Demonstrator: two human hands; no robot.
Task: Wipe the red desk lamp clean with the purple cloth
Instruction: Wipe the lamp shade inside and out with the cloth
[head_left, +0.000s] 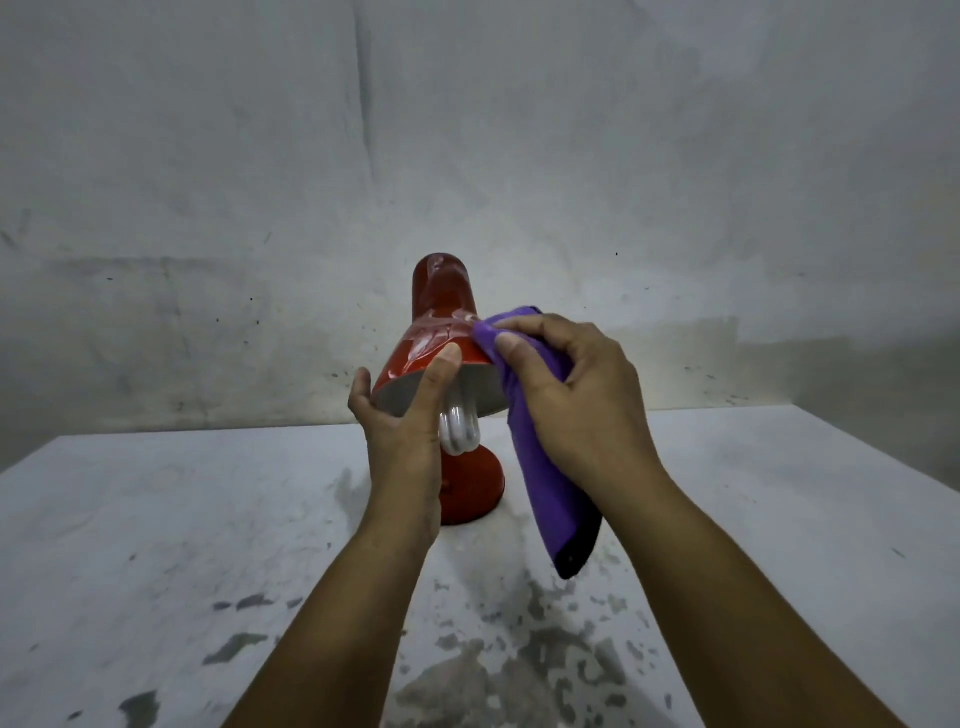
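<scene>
The wiping is in progress, and I judge that it is at the shade, not yet at the base. The left hand (402, 415) grips the lower rim of the shade of the red lamp (441, 332): the thumb lies on top of the red surface just above the rim, and one fingertip shows at the far left edge, so the hand holds the shade steady. The right hand (566, 389) is closed on the purple cloth (545, 483); the thumb and the forefinger pinch the upper end of the cloth and press it against the right side of the shade, just beside the left thumb but not touching it. Below the right hand the rest of the cloth hangs down loose, and its dark lower end hangs just above the table (156, 519); whether it touches, I cannot tell. Between the two hands, under the shade, the white bulb (457, 431) sticks out, and lower behind it stands the round red base (475, 486) on the table. The top of the shade, above the left thumb, looks streaked and shiny, perhaps wet. For the next move, I think the right hand should slide the cloth across the shade toward the left thumb, then up the neck, while the left hand keeps the lamp firm. The hanging end should stay away from the bulb.
</scene>
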